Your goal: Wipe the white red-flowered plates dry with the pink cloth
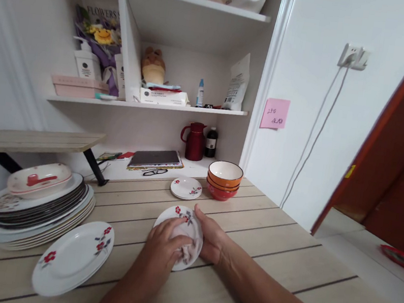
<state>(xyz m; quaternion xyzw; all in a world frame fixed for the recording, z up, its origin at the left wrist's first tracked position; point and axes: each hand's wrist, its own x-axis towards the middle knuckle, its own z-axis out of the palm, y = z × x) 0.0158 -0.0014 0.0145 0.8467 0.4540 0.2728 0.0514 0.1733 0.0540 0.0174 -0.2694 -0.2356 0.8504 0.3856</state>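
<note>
A small white plate [167, 212] with red flowers is tilted above the wooden table, between my two hands. My right hand [209, 234] grips its right edge, thumb at the rim and the other fingers behind. Pressed on the plate's face is a pale pink cloth [188, 253], bunched under the closed fingers of my left hand [165, 246]. Just beyond lie small flowered plates [182, 187], stacked flat. Larger oval flowered plates [72, 256] rest to the left of my left hand.
Stacked orange and red bowls [225, 174] stand at the back right. On the left, a tall pile of plates [42, 205] sits beside a low wooden riser [35, 140]. Behind are a laptop [156, 158], glasses [154, 172], a red jug [194, 143] and a dark bottle [211, 143].
</note>
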